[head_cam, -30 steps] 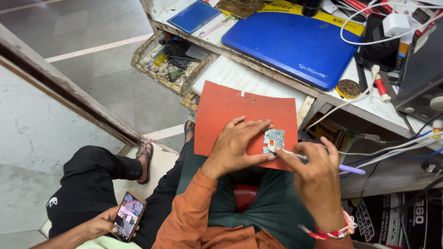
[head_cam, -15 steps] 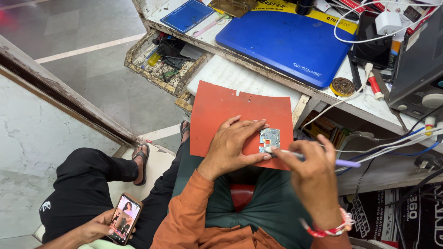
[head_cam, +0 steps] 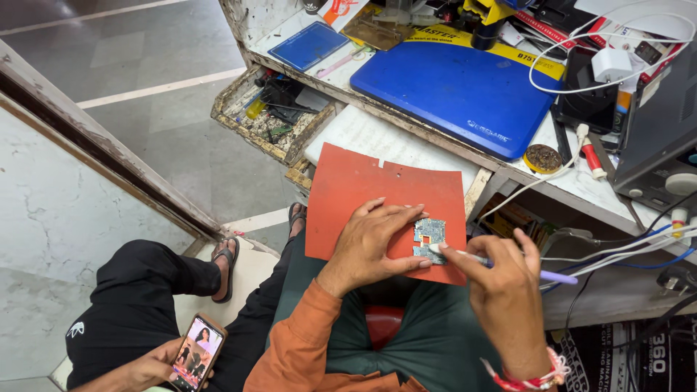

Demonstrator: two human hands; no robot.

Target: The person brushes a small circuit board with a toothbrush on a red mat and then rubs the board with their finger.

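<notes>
A small circuit board (head_cam: 430, 239) lies on a red-orange mat (head_cam: 363, 190) that rests across the person's lap, near the mat's right lower edge. The left hand (head_cam: 374, 243) lies flat on the mat with its fingers spread and gently curled, fingertips and thumb pinning the board's left edge and lower corner. The right hand (head_cam: 504, 290) has its fingers closed in a pen grip around a slim tool with a purple handle (head_cam: 508, 265), whose tip touches the board's lower right part. A beaded band circles the right wrist.

Beyond the mat stands a worn white workbench (head_cam: 377, 138), carrying a large blue pad (head_cam: 465, 91), a smaller blue tray (head_cam: 308, 45), a round tin (head_cam: 541, 158) and white cables (head_cam: 610, 69). An open drawer of clutter (head_cam: 272, 112) hangs at the bench's left. At lower left another person in black trousers holds a phone (head_cam: 194, 352)
</notes>
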